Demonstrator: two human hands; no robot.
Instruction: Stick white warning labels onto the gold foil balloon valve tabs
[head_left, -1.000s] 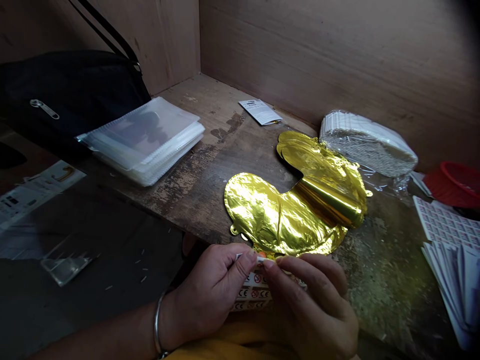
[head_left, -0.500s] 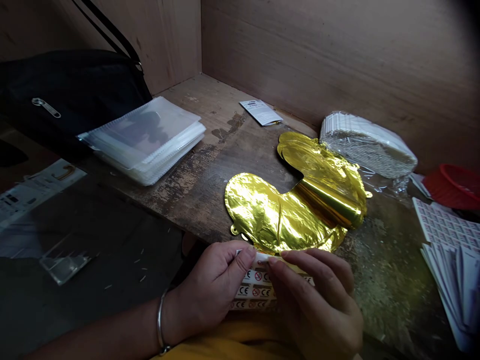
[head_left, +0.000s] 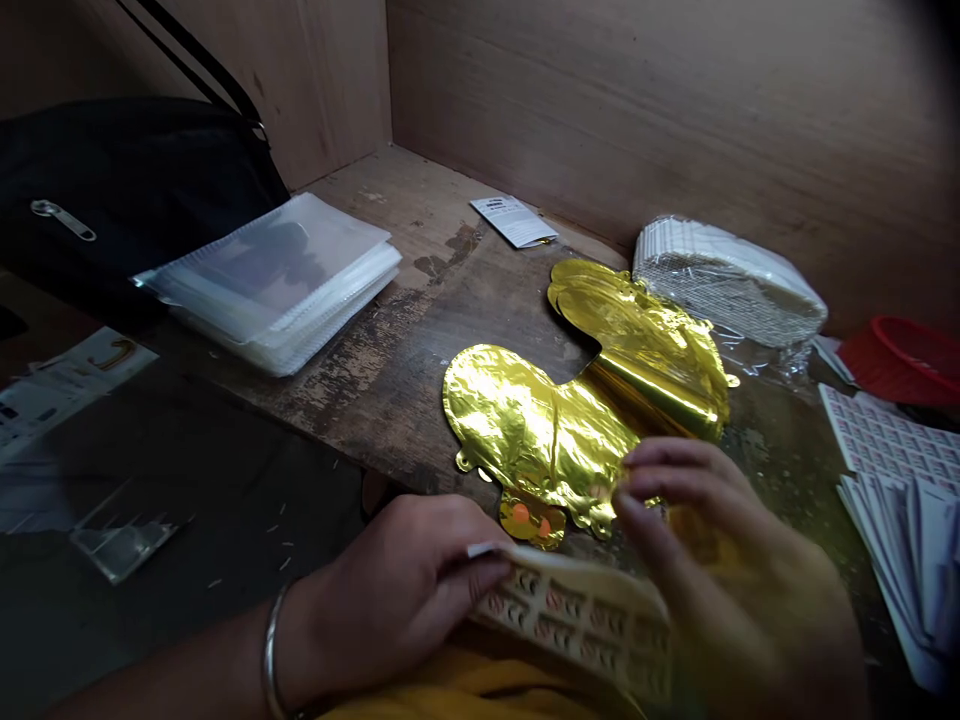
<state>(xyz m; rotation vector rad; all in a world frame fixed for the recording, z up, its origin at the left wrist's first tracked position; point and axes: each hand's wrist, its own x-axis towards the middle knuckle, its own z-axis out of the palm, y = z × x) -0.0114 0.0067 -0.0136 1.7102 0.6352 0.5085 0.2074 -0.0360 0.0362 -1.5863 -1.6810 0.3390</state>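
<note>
My left hand pinches the near edge of a cream sheet of printed labels, which curves up toward me. My right hand is blurred, with its fingertips over a crumpled gold foil balloon and its lower part above the sheet's right end. I cannot tell whether those fingers hold anything. The balloon lies flat on the table, its far part rolled and folded. A small foil piece with orange spots sticks out from its near edge, close to the sheet.
The worn wooden table has plywood walls behind it. On it lie clear plastic sleeves, a black bag, a small printed card, a plastic-wrapped white bundle, a red bowl and printed sheets.
My right hand has moved up and to the right onto the balloon. The label sheet has lifted and now shows more of its surface. The orange-spotted foil piece has come into view.
</note>
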